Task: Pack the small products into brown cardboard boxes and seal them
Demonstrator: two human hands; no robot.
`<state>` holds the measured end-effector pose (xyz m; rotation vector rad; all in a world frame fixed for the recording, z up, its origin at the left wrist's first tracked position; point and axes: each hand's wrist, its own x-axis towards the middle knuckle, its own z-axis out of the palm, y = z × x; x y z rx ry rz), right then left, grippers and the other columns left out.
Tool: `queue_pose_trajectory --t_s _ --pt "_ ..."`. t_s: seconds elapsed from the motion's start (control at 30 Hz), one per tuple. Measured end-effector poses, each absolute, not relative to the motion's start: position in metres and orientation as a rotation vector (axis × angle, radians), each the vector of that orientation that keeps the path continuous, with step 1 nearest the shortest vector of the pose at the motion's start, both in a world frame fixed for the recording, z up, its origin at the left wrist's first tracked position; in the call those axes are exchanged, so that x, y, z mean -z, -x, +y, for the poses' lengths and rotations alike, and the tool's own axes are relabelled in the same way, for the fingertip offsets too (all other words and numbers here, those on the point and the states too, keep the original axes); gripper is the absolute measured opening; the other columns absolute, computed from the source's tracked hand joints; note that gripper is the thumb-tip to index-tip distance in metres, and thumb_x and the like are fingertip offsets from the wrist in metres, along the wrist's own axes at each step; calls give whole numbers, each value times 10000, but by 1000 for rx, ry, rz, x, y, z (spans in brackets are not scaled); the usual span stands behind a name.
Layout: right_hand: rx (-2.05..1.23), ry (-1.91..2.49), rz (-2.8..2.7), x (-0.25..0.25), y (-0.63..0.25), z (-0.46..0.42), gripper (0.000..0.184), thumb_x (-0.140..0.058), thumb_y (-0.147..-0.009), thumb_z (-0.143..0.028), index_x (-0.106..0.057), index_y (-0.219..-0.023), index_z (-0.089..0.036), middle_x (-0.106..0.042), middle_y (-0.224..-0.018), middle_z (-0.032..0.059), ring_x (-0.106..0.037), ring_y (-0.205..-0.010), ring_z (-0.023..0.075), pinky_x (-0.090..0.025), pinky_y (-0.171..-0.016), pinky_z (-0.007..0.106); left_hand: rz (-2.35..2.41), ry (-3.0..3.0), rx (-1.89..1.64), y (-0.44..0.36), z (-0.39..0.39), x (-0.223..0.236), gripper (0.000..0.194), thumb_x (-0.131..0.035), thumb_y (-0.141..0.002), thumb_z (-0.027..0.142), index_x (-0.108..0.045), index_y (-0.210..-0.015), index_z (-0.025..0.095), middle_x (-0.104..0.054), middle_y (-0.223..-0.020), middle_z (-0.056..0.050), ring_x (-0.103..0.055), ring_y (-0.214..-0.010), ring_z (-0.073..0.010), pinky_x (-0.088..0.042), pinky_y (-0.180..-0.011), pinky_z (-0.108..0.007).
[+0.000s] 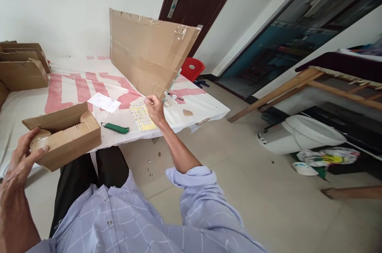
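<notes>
My left hand (22, 153) grips the near left end of a small open-topped cardboard box (71, 139), its thumb on the front wall and fingers over the rim. The box sits at the table's front edge. My right hand (155, 109) is closed in a pinch above a yellow sheet (141, 118) covered with rows of small white shapes. What the fingertips hold, if anything, is too small to make out. Between box and sheet lies a green utility knife (116, 127). Behind my right hand a large flat cardboard panel (149, 54) stands tilted on the table.
A white paper (104, 103) and a cardboard scrap (188, 112) lie on the table (215, 109). Folded cardboard pieces (24, 70) stand at the back left. Beyond the table are a red chair (192, 69), a white bucket (310, 133) and a wooden frame (280, 86).
</notes>
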<state>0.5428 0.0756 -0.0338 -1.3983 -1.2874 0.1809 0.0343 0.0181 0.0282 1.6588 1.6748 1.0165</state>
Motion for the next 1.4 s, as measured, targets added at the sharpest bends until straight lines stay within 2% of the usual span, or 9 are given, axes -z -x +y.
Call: queue_pose_trajectory --t_s 0.07,0.23,0.4,0.5,0.73,1.03,1.13,1.27,1.4 --pt "-132 1625 -1231 44 -586 88 168 -567 -974 -404 -604 -930 -246 -742 -969 67 -668 -957 243 -572 -924 375 1697 -1659 -1028 -34 19 -28 881 -746 -766 680 -645 -1561 314 -600 -1695 -65 -520 -1580 -506 -426 -1324 -694" --pt "-92 1848 -1121 70 -645 109 40 -587 -862 -284 -600 -890 -259 -732 -939 83 -639 -994 273 -554 -977 408 1734 -1662 -1010 -26 23 -20 804 -768 -822 698 -647 -1565 418 -569 -1727 27 -494 -1625 -462 -360 -1389 -662" --pt "-77 1986 -1099 98 -665 120 80 -569 -840 -216 -611 -899 -248 -737 -1075 131 -605 -1086 290 -503 -1055 429 1739 -1722 -1021 -23 24 -18 781 -762 -833 682 -655 -1571 452 -608 -1692 62 -482 -1645 -446 -382 -1397 -619" --pt "-77 2035 -1115 109 -673 126 94 -573 -843 -216 -594 -924 -260 -728 -1112 123 -590 -1102 289 -497 -1054 421 1787 -1693 -1000 -25 23 -21 811 -766 -813 688 -660 -1584 456 -620 -1692 67 -493 -1639 -455 -393 -1395 -613" --pt "-84 2082 -1162 118 -684 131 134 -630 -834 -292 -577 -954 -268 -713 -1097 110 -588 -1110 301 -509 -1022 411 1731 -1734 -1036 -15 30 -12 704 -779 -852 637 -663 -1544 590 -606 -1707 164 -487 -1662 -419 -301 -1444 -605" --pt "-142 2000 -1303 121 -674 103 186 -699 -822 -349 -565 -925 -273 -724 -1021 75 -611 -1031 275 -528 -949 400 1742 -1749 -1015 -16 28 -14 770 -778 -831 692 -656 -1575 534 -603 -1700 115 -495 -1648 -427 -326 -1435 -605" --pt "-155 1997 -1307 120 -672 98 222 -703 -837 -343 -592 -1009 -257 -733 -1073 87 -637 -1053 274 -530 -954 399 1748 -1751 -1003 -17 28 -16 773 -768 -833 698 -646 -1579 538 -608 -1692 124 -495 -1649 -411 -334 -1432 -600" --pt "-147 1988 -1300 117 -669 96 382 -716 -854 -312 -597 -1212 -252 -761 -1162 106 -668 -1044 284 -540 -964 418 1755 -1714 -1001 -22 25 -18 802 -769 -815 703 -642 -1583 511 -582 -1726 114 -474 -1660 -424 -303 -1437 -620" --pt "-49 1995 -1396 116 -666 92 292 -664 -905 -283 -627 -1193 -252 -782 -1190 130 -663 -1054 301 -537 -982 428 1753 -1693 -1013 -27 22 -21 812 -780 -806 677 -653 -1583 479 -597 -1714 88 -474 -1655 -441 -355 -1417 -613"
